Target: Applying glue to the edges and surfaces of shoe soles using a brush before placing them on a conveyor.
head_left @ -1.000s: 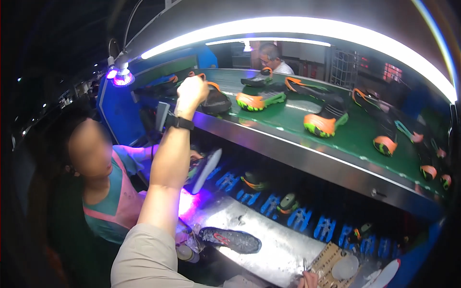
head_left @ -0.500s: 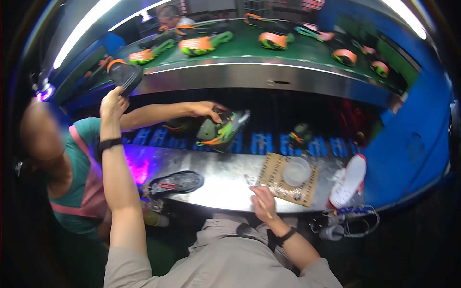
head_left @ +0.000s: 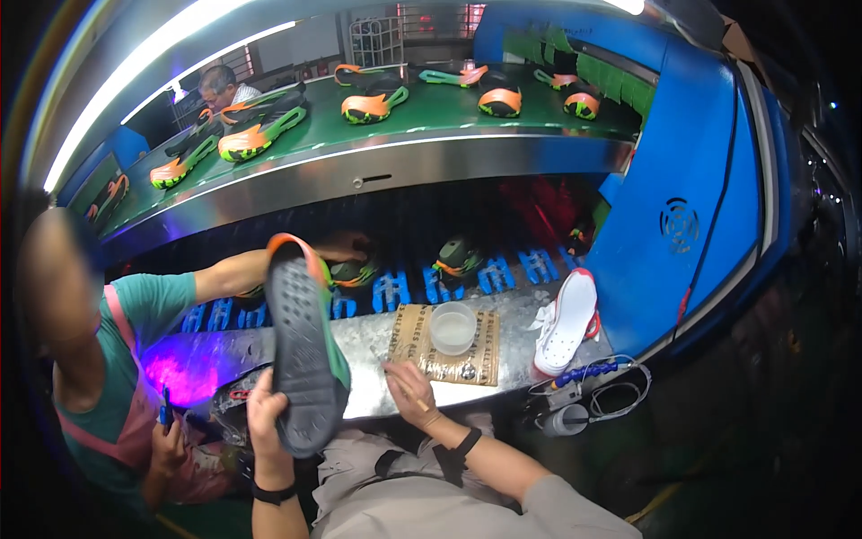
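My left hand [head_left: 266, 415] grips a dark shoe sole [head_left: 303, 346] with an orange and green rim, held upright with its studded underside facing me, over the metal workbench [head_left: 368, 346]. My right hand [head_left: 409, 393] rests on the bench edge, fingers curled around what looks like a thin brush, just below a brown cardboard mat [head_left: 449, 346]. A clear plastic cup [head_left: 452, 327] stands on that mat.
A co-worker in a teal shirt [head_left: 135, 359] sits at my left, one arm reaching to shoes [head_left: 350, 269] on the lower blue conveyor. A white shoe [head_left: 566, 322] lies at the bench's right end. Orange-green shoes [head_left: 260, 135] ride the upper green belt. Blue machine housing [head_left: 682, 216] stands right.
My left hand brought the sole down from the upper conveyor to chest height over the bench. My view has tilted downward. My right hand stays by the cardboard mat.
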`<state>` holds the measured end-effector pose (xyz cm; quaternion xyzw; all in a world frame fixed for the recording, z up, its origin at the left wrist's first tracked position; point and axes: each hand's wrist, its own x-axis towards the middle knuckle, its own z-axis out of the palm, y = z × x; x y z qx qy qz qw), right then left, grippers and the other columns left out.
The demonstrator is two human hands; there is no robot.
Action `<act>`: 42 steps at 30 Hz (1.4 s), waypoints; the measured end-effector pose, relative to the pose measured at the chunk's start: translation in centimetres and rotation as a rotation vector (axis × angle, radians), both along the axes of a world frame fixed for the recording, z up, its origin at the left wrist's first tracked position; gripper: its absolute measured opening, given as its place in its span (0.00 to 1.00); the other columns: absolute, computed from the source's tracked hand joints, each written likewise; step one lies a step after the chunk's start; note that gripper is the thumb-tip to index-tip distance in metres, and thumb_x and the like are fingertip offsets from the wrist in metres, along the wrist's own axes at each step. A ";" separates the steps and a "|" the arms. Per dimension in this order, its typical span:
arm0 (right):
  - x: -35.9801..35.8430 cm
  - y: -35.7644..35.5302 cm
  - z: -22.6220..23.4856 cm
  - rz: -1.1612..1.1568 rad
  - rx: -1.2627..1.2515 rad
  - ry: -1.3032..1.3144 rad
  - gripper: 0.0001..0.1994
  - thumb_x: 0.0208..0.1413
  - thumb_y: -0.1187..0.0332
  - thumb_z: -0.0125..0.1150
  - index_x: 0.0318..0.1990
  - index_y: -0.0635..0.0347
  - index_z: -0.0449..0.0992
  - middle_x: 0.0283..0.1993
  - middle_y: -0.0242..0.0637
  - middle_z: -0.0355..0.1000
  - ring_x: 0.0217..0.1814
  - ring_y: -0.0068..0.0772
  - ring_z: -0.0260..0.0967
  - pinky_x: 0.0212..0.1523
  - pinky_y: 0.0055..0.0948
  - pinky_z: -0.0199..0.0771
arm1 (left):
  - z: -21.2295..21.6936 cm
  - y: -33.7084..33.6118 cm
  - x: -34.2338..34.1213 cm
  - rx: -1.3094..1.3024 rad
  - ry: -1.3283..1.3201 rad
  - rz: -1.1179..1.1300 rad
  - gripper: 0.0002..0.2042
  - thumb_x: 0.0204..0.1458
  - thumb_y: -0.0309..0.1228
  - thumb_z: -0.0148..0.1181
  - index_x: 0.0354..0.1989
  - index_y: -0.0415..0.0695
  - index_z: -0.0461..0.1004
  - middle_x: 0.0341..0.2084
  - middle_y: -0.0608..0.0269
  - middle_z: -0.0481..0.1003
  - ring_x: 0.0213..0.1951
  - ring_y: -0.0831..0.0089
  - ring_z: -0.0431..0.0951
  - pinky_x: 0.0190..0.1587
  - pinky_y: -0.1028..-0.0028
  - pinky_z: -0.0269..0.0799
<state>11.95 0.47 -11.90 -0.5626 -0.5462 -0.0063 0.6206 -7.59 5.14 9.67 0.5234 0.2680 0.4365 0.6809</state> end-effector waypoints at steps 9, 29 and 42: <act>5.1 -3.8 6.5 -0.150 -0.027 0.360 0.07 0.61 0.75 0.60 0.45 0.64 0.80 0.43 0.41 0.79 0.40 0.29 0.77 0.42 0.29 0.77 | -13.0 -1.1 -6.3 -0.454 0.033 -0.201 0.26 0.48 0.22 0.51 0.59 0.27 0.68 0.51 0.45 0.78 0.52 0.63 0.80 0.59 0.67 0.74; 13.4 -3.1 9.6 -0.353 -0.436 -0.007 0.08 0.58 0.69 0.64 0.38 0.65 0.81 0.30 0.43 0.79 0.29 0.28 0.75 0.33 0.29 0.72 | -14.4 0.8 -6.4 -0.927 -0.500 -0.538 0.38 0.60 0.49 0.55 0.73 0.38 0.56 0.67 0.34 0.61 0.65 0.39 0.66 0.65 0.47 0.66; 4.1 -2.3 13.7 0.224 -0.345 0.349 0.06 0.56 0.73 0.66 0.40 0.64 0.83 0.37 0.37 0.81 0.38 0.30 0.74 0.45 0.31 0.72 | -11.7 1.6 -5.4 -0.543 -0.188 -0.660 0.50 0.44 0.39 0.74 0.73 0.37 0.49 0.61 0.46 0.68 0.61 0.54 0.73 0.64 0.54 0.70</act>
